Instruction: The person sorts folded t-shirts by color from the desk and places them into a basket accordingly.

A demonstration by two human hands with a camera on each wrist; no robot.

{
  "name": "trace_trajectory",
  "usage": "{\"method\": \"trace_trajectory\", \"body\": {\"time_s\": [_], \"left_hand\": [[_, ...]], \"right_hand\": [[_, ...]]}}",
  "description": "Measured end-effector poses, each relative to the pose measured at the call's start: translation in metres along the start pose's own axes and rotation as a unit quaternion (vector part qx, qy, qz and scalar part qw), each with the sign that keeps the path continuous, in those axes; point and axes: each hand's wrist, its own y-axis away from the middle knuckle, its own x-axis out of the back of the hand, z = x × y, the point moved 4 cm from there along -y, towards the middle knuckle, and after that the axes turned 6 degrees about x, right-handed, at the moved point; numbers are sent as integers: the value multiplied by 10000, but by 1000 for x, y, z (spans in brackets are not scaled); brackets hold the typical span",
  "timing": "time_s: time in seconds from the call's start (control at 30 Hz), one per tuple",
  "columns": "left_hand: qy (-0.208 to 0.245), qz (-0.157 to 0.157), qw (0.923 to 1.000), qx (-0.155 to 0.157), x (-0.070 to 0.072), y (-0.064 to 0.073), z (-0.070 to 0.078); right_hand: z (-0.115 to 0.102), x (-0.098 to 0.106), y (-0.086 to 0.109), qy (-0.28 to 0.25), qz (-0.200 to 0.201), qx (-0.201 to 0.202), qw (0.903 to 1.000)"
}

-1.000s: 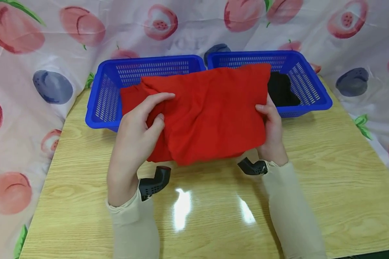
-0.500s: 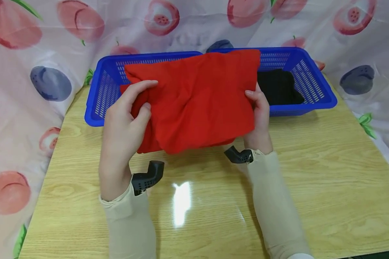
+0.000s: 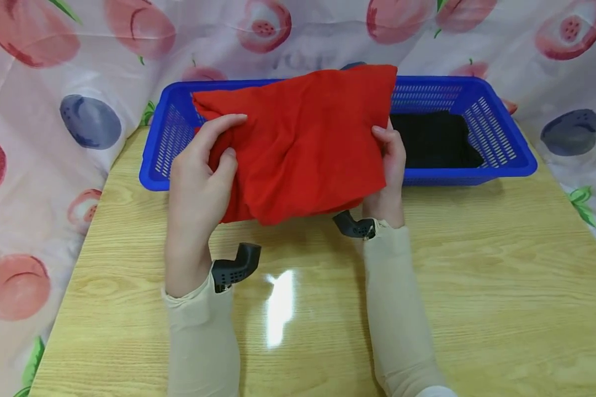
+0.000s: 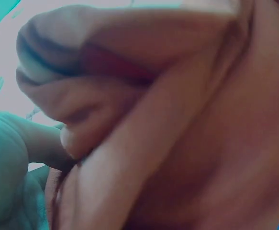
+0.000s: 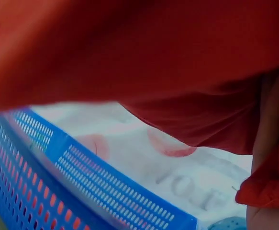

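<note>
A folded red cloth (image 3: 308, 143) is held up in front of the baskets, spread between both hands. My left hand (image 3: 196, 182) grips its left edge, thumb in front. At the opposite edge my right hand (image 3: 389, 171) pinches the cloth, with the thumb on the near side and the other fingers mostly hidden behind. Rolled folds of the same cloth (image 4: 187, 124) fill most of the left wrist view. From the right wrist, the underside of the cloth (image 5: 144, 52) hangs over a blue basket (image 5: 115, 191).
Two blue plastic baskets stand side by side at the back of the wooden table (image 3: 308, 303). The left basket (image 3: 151, 171) is largely covered by the raised cloth. The right basket (image 3: 501, 171) holds folded black cloth (image 3: 434, 138). A fruit-print curtain (image 3: 318, 33) hangs behind.
Both hands have raised the red cloth, and it has shifted left relative to the baskets, uncovering more of the black cloth. The head view has turned slightly. Both hands keep their hold.
</note>
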Motion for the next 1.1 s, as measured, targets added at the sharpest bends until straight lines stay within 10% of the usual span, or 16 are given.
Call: {"method": "trace_trajectory", "body": {"time_s": [0.63, 0.87, 1.1], "left_hand": [[340, 186, 9962, 784, -8, -20, -32], [284, -359, 9893, 1383, -14, -23, -47], [562, -117, 9894, 1335, -9, -35, -53]], "right_hand": [[24, 32, -21, -18, -702, -718, 9949], [30, 38, -25, 107, -1023, -723, 9921], [32, 41, -29, 556, -1127, -645, 9900]]}}
